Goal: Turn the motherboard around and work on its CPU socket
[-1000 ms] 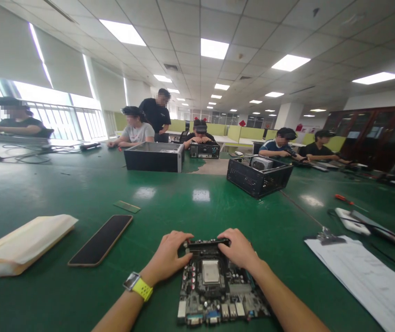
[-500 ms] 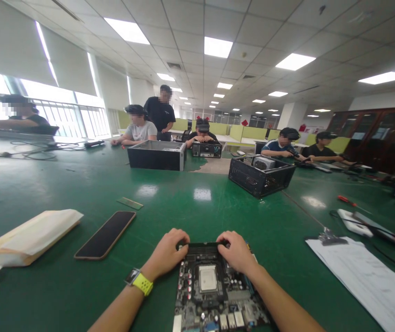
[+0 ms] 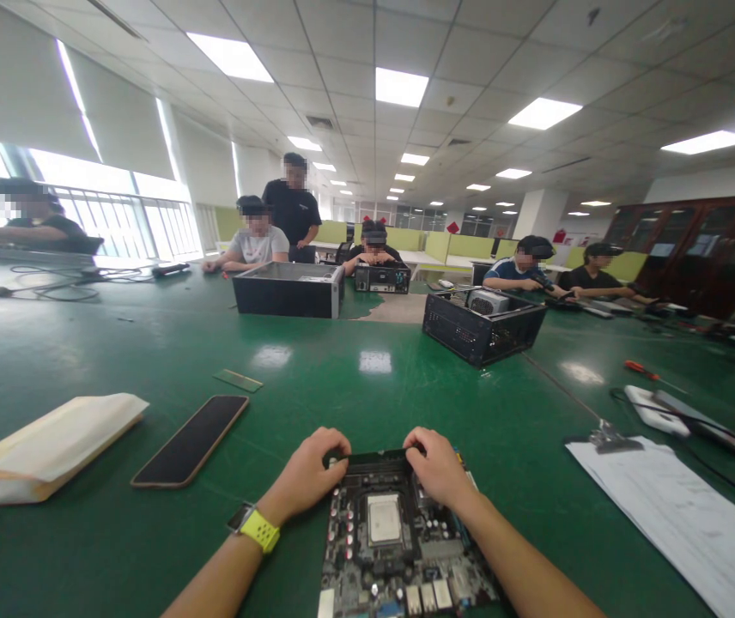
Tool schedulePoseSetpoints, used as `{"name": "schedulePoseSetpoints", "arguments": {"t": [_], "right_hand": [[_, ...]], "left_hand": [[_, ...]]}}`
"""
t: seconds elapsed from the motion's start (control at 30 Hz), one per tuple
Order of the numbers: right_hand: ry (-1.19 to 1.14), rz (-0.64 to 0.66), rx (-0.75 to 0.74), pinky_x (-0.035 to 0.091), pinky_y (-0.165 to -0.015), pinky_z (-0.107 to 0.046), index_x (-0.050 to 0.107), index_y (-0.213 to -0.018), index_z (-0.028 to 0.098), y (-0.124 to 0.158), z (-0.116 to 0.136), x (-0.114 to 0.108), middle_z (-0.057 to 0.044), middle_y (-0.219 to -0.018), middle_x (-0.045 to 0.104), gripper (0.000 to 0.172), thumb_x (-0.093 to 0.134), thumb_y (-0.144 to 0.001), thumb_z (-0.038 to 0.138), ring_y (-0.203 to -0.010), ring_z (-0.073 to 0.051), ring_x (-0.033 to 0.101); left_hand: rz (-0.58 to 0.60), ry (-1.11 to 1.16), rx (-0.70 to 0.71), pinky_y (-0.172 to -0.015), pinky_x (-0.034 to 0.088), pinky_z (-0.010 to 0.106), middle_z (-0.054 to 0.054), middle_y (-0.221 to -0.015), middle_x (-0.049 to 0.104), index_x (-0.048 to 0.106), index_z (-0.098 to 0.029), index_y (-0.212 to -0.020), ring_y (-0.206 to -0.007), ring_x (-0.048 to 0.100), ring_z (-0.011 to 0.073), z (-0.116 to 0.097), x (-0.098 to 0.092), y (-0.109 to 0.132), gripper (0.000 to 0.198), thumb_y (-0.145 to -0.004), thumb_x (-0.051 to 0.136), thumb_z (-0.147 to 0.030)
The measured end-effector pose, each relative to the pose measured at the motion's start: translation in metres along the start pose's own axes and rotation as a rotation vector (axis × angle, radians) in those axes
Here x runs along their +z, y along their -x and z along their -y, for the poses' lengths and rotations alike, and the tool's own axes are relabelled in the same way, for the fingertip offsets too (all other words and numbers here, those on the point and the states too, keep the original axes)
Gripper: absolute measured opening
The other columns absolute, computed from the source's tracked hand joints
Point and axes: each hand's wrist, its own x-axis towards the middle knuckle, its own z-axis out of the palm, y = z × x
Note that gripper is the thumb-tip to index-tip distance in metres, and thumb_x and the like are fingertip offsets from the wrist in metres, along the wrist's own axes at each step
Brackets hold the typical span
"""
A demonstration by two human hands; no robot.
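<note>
Hands both at far end of mobo: L hand & R hand each w/ thumb & fingers pinched narrow on opp. ends of a thin dark strip, prob. a RAM stick, spanning the gap btwn them; can't tell if it's fully seated. Mobo lies flat on green tabletop, directly below/btwn the forearms; L edge visible, R edge partly hidden by R forearm, near edge cut off by frame bottom. Room: broad stretch of tabletop past far edge, up to black case & open black case w/ silver PSU. L side: strip of green btwn L hand & phone, then paper packet farther out; small flat green piece just past phone. R side: gap, then clipboard w/ papers, well apart from R hand; screwdriver beyond. Mobo looks: dark, crowded w/ parts; pale square CPU in dark frame approx. mid-board, row of red/white-topped caps along L, silvery port blocks toward near edge.
</note>
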Motion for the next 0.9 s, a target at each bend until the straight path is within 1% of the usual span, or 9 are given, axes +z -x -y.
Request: {"name": "schedulePoseSetpoints", "arguments": {"t": [0.17, 0.4, 0.47, 0.57, 0.63, 0.7, 0.77, 0.83, 0.9], "right_hand": [[-0.003, -0.009, -0.02, 0.037, -0.071, -0.024, 0.06, -0.074, 0.019, -0.0002, -0.0023, 0.0011, -0.001, -0.077, 0.062, 0.017, 0.043, -0.073, 0.016, -0.077, -0.015, 0.053], [0.002, -0.013, -0.008, 0.036, -0.068, -0.023, 0.059, -0.071, 0.019, 0.0002, -0.0021, 0.0028, -0.001, -0.074, 0.061, 0.015, 0.044, -0.071, 0.015, -0.074, -0.015, 0.053], [0.009, -0.016, -0.004, 0.036, -0.068, -0.023, 0.059, -0.071, 0.019, 0.0, -0.0021, 0.0027, -0.001, -0.074, 0.061, 0.016, 0.043, -0.071, 0.015, -0.074, -0.015, 0.053], [0.006, -0.018, -0.011, 0.036, -0.068, -0.023, 0.059, -0.07, 0.019, -0.0002, -0.003, 0.0027, -0.001, -0.074, 0.062, 0.017, 0.043, -0.072, 0.015, -0.074, -0.015, 0.053], [-0.008, -0.017, -0.023, 0.036, -0.068, -0.023, 0.059, -0.07, 0.019, -0.0003, -0.0038, 0.0027, -0.001, -0.073, 0.061, 0.016, 0.043, -0.071, 0.015, -0.073, -0.015, 0.052], [-0.022, -0.023, -0.032, 0.035, -0.067, -0.023, 0.058, -0.07, 0.019, -0.0004, -0.0046, 0.003, -0.001, -0.073, 0.061, 0.016, 0.043, -0.071, 0.015, -0.073, -0.014, 0.052], [-0.03, -0.024, -0.03, 0.034, -0.066, -0.022, 0.057, -0.069, 0.019, -0.0007, -0.0054, 0.0037, 0.0, -0.072, 0.061, 0.015, 0.043, -0.07, 0.015, -0.072, -0.014, 0.052], [-0.032, -0.019, -0.024, 0.034, -0.066, -0.022, 0.057, -0.069, 0.019, -0.001, -0.0062, 0.0046, 0.0, -0.072, 0.061, 0.015, 0.043, -0.07, 0.015, -0.072, -0.014, 0.052], [-0.032, -0.013, -0.023, 0.034, -0.067, -0.022, 0.058, -0.07, 0.02, -0.0014, -0.0069, 0.0054, 0.0, -0.072, 0.061, 0.014, 0.044, -0.07, 0.015, -0.072, -0.014, 0.052]], "left_hand": [[-0.003, -0.03, 0.022, -0.074, 0.042, 0.028, 0.001, -0.079, 0.06, 0.058, -0.021, -0.075, -0.079, 0.054, 0.0183, 0.0016, 0.0005, 0.0003, 0.011, -0.072, 0.049, -0.016], [0.017, -0.008, -0.009, -0.075, 0.043, 0.029, 0.0, -0.08, 0.061, 0.058, -0.021, -0.078, -0.08, 0.054, 0.0183, 0.0028, -0.0001, 0.0013, 0.017, -0.065, 0.049, -0.013], [0.012, 0.015, -0.013, -0.075, 0.043, 0.029, 0.0, -0.08, 0.061, 0.059, -0.021, -0.078, -0.08, 0.055, 0.0183, 0.0034, -0.001, 0.0012, 0.017, -0.066, 0.048, -0.014], [-0.016, 0.076, -0.02, -0.076, 0.043, 0.029, 0.001, -0.08, 0.062, 0.059, -0.02, -0.076, -0.08, 0.056, 0.018, 0.0049, -0.0026, 0.0002, 0.015, -0.075, 0.044, -0.02], [-0.039, 0.125, -0.025, -0.076, 0.044, 0.029, 0.001, -0.078, 0.061, 0.059, -0.02, -0.075, -0.078, 0.056, 0.0176, 0.0058, -0.0033, -0.0008, 0.026, -0.085, 0.035, -0.025], [-0.043, 0.143, -0.024, -0.076, 0.043, 0.028, 0.001, -0.077, 0.061, 0.058, -0.02, -0.075, -0.078, 0.056, 0.0173, 0.0062, -0.0032, -0.0013, 0.033, -0.089, 0.029, -0.028], [-0.029, 0.115, -0.025, -0.075, 0.043, 0.028, 0.001, -0.078, 0.06, 0.058, -0.02, -0.075, -0.079, 0.056, 0.0176, 0.0061, -0.0023, -0.0012, 0.025, -0.086, 0.036, -0.027], [-0.008, 0.068, -0.023, -0.074, 0.042, 0.028, 0.001, -0.079, 0.06, 0.057, -0.019, -0.075, -0.079, 0.055, 0.0178, 0.0057, -0.0009, -0.0005, 0.013, -0.079, 0.045, -0.023], [0.001, 0.034, -0.01, -0.073, 0.042, 0.027, 0.0, -0.079, 0.059, 0.056, -0.019, -0.074, -0.078, 0.054, 0.0175, 0.0053, 0.0002, 0.0003, 0.008, -0.073, 0.048, -0.017]]}}
